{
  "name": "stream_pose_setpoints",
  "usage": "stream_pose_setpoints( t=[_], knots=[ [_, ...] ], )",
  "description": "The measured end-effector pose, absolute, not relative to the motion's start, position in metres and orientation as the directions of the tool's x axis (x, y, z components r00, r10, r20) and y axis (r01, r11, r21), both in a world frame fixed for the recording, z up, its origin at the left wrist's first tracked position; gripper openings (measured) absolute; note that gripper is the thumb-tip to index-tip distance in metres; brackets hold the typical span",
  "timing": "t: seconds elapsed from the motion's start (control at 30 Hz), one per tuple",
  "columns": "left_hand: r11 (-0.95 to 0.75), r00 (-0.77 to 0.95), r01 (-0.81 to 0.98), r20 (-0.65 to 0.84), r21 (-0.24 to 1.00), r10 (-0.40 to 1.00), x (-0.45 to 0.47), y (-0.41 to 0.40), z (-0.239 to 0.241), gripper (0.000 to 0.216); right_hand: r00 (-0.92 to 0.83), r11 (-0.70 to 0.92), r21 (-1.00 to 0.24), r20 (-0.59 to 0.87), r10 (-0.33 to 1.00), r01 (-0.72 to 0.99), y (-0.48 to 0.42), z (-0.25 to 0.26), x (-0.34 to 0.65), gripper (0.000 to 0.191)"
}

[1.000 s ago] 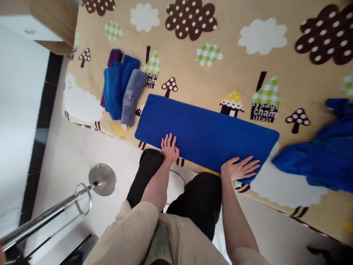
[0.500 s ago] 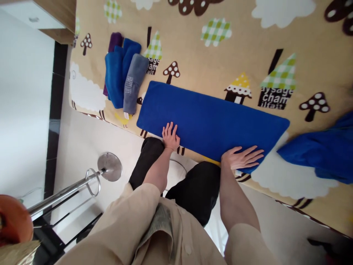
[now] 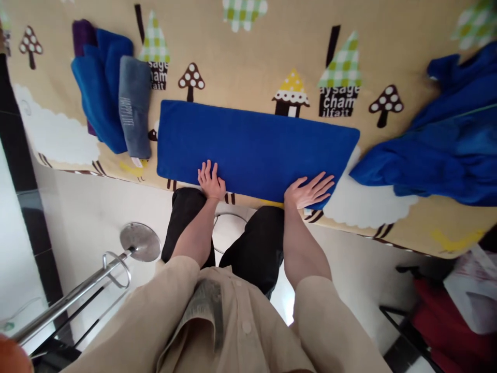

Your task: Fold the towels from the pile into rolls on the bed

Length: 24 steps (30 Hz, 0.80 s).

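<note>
Along the near edge of a beige, picture-printed cover (image 3: 233,57), resting left hand (image 3: 212,178) and right hand (image 3: 310,192) palm down on a blue cloth (image 3: 252,134). Laid out flat there as a long strip, slanting a little toward the body at its right end, with a small white label (image 3: 307,212) at the near edge, just beside the right wrist. Spreading left fingers away from the body, left of the strip's middle, wide open and gripping nothing. Spreading right fingers toward the strip's right end, by the near corner, also wide open and gripping nothing.

Just beside the strip's left end, a grey roll (image 3: 134,106) with small pale lettering; touching that, blue rolls (image 3: 93,93), partly covering a purple roll (image 3: 83,37). Near the strip's right end, a crumpled blue heap (image 3: 446,155), running out of view.

Wearing a beige shirt (image 3: 240,321) and black trousers (image 3: 256,248), with both knees close to the cover's edge. Down on the pale floor (image 3: 85,207) to the left, a metal stand (image 3: 140,242) with a round base; at lower right, a whitish bag (image 3: 473,290) against something dark red (image 3: 435,316), too dim to identify.
</note>
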<state>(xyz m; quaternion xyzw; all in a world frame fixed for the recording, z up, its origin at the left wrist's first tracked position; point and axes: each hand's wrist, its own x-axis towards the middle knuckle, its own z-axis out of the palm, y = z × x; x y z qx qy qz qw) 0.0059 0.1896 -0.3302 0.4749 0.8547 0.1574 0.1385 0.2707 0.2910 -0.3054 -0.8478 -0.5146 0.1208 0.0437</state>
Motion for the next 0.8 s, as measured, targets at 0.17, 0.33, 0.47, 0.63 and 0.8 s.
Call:
stream_pose_setpoints(
  t=[0.17,0.33,0.47,0.63,0.8],
  knots=[
    [0.496,-0.507,0.784,-0.078,0.374,0.858,0.008,0.192,-0.326,0.067,0.442,-0.467,-0.232,-0.152,0.884,0.853,0.293,-0.299,0.272,0.066],
    [0.508,-0.515,0.779,-0.087,0.367,0.853,0.009,0.193,-0.325,0.066,0.412,-0.471,-0.211,-0.27,0.87,0.856,0.297,-0.292,0.273,0.067],
    [0.503,-0.514,0.804,-0.055,0.317,0.856,0.009,0.196,-0.328,0.065,0.406,-0.442,-0.161,-0.217,0.888,0.882,0.296,-0.298,0.276,0.066],
    [0.506,-0.52,0.819,-0.021,0.271,0.854,0.01,0.198,-0.327,0.065,0.385,-0.399,-0.164,-0.112,0.916,0.902,0.294,-0.312,0.28,0.066],
    [0.516,-0.516,0.809,-0.079,0.282,0.853,0.007,0.205,-0.311,0.058,0.408,-0.45,-0.264,-0.201,0.891,0.853,0.298,-0.309,0.283,0.069]
  ],
)
